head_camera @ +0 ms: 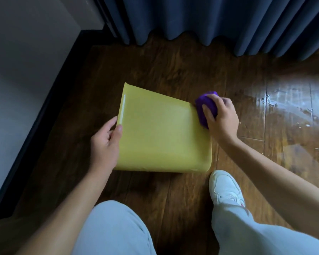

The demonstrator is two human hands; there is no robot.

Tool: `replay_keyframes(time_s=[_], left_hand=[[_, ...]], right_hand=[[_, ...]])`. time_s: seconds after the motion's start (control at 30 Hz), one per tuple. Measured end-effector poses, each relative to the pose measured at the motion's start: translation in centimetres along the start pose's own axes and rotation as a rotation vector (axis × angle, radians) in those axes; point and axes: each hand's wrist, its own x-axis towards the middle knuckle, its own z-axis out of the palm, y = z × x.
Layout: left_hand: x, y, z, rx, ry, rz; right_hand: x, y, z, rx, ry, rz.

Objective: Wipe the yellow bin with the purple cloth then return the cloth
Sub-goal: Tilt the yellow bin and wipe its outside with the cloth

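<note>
The yellow bin (pixel 160 133) lies on its side on the dark wooden floor (pixel 173 74), in the middle of the scene, with one broad flat face turned up toward us. Which end is the mouth we cannot tell from here.

At its right edge, toward the far corner, we press the purple cloth (pixel 205 107) against the bin's side. Our right hand (pixel 219 118) grasps the cloth, fingers curled over the bunched fabric, so that the cloth sits between the hand and the plastic. On the left edge our left hand (pixel 107 140) steadies the bin: the thumb lies on the upper face near the rim, and the fingers reach round the side, holding it in place.

We judge that the wiping step is in hand, with the right side being worked and the return of the cloth not yet begun. The next move probably calls for drawing the cloth along that edge or across the upper face while the left hand keeps the bin from sliding or rolling on the smooth boards.

Near us, just right of the bin's near corner, stands our white shoe (pixel 226 188), with pale trouser legs (pixel 116 229) below. A blue curtain (pixel 210 21) hangs along the far side, and a pale wall with a dark skirting (pixel 44 115) runs down the left. The floor at far right shines with light.
</note>
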Motion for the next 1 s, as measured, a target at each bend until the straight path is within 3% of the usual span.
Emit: replay_keyframes(time_s=[0.1,0.23,0.33,0.53,0.73,0.83,1.0], left_hand=[[0.1,0.9,0.6,0.02,-0.035,0.027],[-0.5,2.0,1.0,0.131,-0.048,0.126],[-0.7,2.6,1.2,0.17,-0.045,0.172],[0.3,1.5,1.1,0.131,0.03,0.147],[0.7,0.6,0.6,0.065,0.061,0.062],[0.9,0.2,0.4,0.021,0.074,0.019],[1.8,0.3,0.1,-0.035,0.108,-0.029]], right_hand=[[1.9,-4.3,-0.2,0.072,-0.005,-0.191],[5.0,-10.7,1.5,0.295,-0.197,-0.177],[5.3,-13.2,2.6,0.307,-0.235,-0.248],[-1.7,-13.5,4.0,0.218,-0.215,-0.535],[-8.5,-7.9,3.6,0.132,-0.262,-0.772],[-9.2,-4.7,3.2,0.047,-0.238,-0.749],[-8.2,-0.4,3.0,-0.025,-0.159,-0.509]])
